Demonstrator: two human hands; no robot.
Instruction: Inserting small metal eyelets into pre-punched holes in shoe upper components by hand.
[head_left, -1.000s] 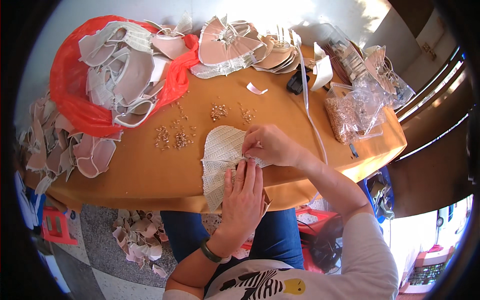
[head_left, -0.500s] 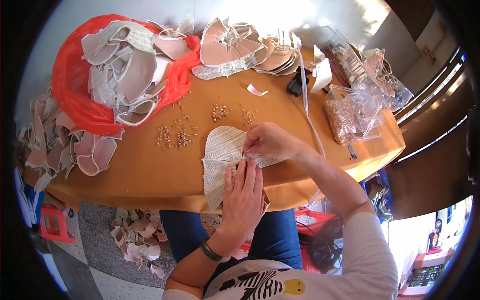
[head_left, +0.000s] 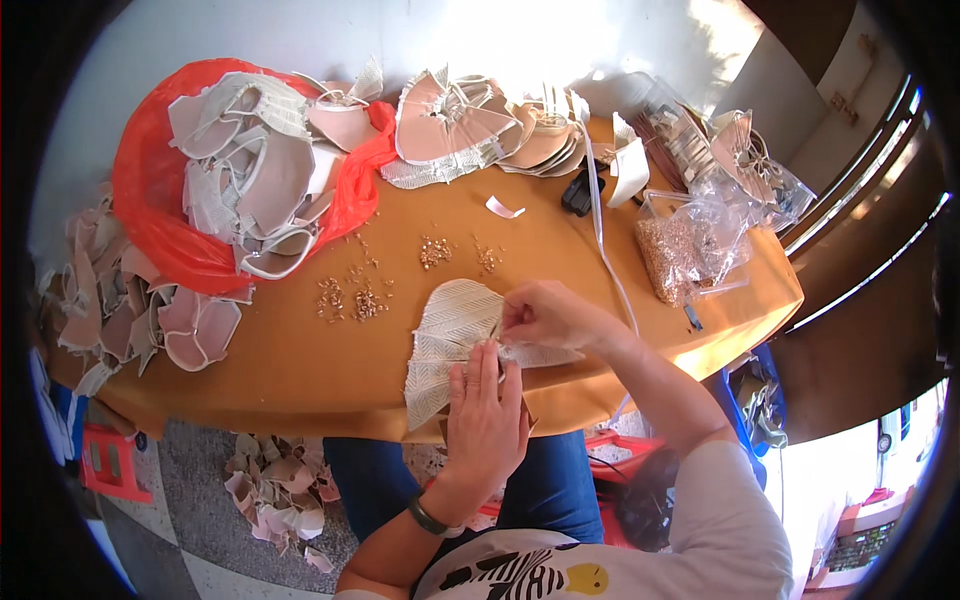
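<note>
On the tabletop near its front edge lies a fan-shaped, cream piece with a herringbone weave (head_left: 452, 318), which looks like stitched shoe-upper parts. My left hand (head_left: 487, 405) rests on its near middle, fingers stretched out and pressing down. Just beyond those fingertips, my right hand (head_left: 545, 318) is closed in a pinch over the gathered centre of the piece. Whatever is in that pinch is too small to make out. Small loose gold-coloured metal bits (head_left: 435, 252) lie in little heaps beyond the piece.
A red plastic bag (head_left: 150, 215) full of similar pieces stands back left, with a pile of more pieces (head_left: 195, 328) beside it. Stacked pieces (head_left: 445, 125) line the back. At right are a clear bag of gold bits (head_left: 668, 260), a white strap (head_left: 612, 260) and a black object (head_left: 577, 195).
My right hand has lifted slightly and shifted to the right of the piece's centre, still pinched. My left hand remains pressed on the piece. The whole view has tilted a little.
</note>
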